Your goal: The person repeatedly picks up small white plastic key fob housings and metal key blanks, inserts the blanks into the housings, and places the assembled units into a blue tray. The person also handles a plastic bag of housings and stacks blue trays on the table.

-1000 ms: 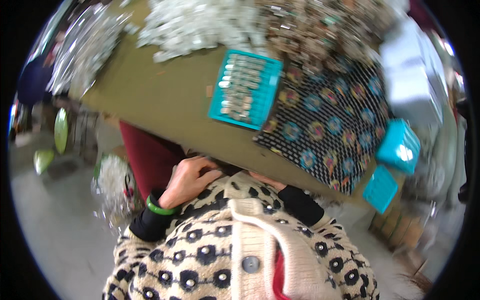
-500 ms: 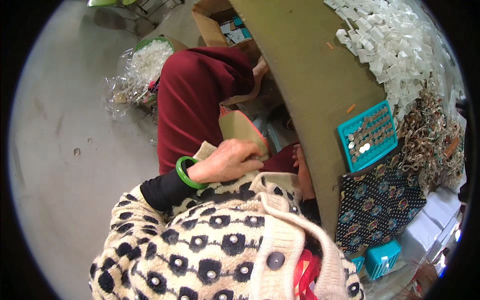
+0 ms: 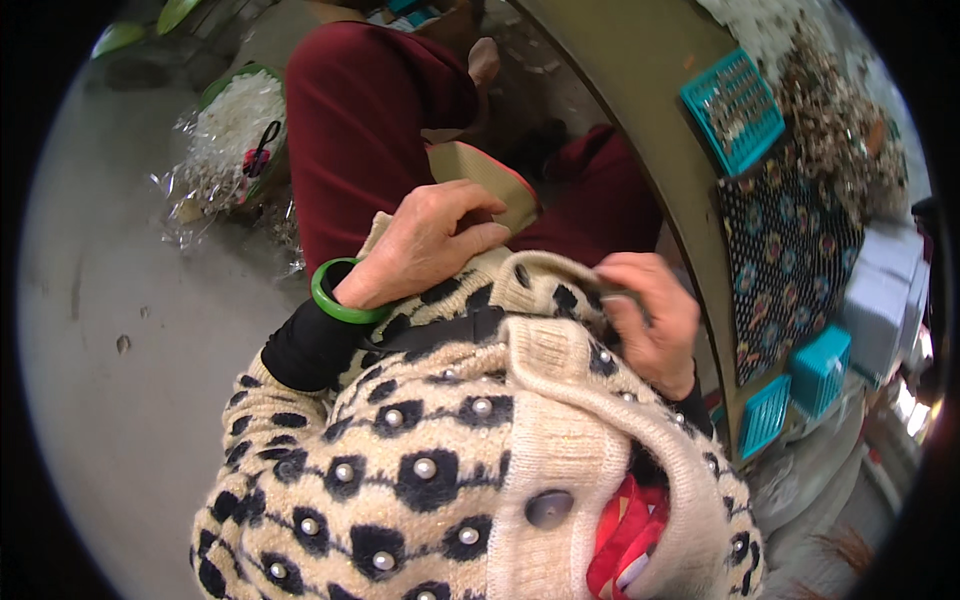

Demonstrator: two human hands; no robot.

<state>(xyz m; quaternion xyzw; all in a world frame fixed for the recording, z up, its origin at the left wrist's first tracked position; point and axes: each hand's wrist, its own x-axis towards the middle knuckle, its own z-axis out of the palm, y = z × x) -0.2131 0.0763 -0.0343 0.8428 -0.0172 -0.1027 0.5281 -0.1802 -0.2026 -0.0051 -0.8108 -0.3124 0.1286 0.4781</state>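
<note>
I wear a cream cardigan [image 3: 440,470] with black spots and pearl-like beads. My left hand [image 3: 425,240], with a green bangle [image 3: 335,300] at its wrist, rests over the lower cardigan and lap. Its fingers are loosely bent, the thumb apart from them. On the other side, my right hand [image 3: 655,320] has its bent fingers and thumb at the cardigan's ribbed edge, pinching it. Dark red trousers [image 3: 350,130] cover my legs, and a tan piece with a red border [image 3: 485,180] lies between them.
The table [image 3: 610,60] curves along my right. On it are a teal tray [image 3: 695,100] of small pieces, a tangled heap [image 3: 840,130] and a dark patterned cloth [image 3: 785,260]. Teal baskets [image 3: 820,370] stand nearer. A green-rimmed container of white pieces [image 3: 235,115] stands on the floor at left.
My right hand has come up from low beside the table edge onto the cardigan's edge. My left hand stays over the lap. The whole view has shifted, with the table things now higher.
</note>
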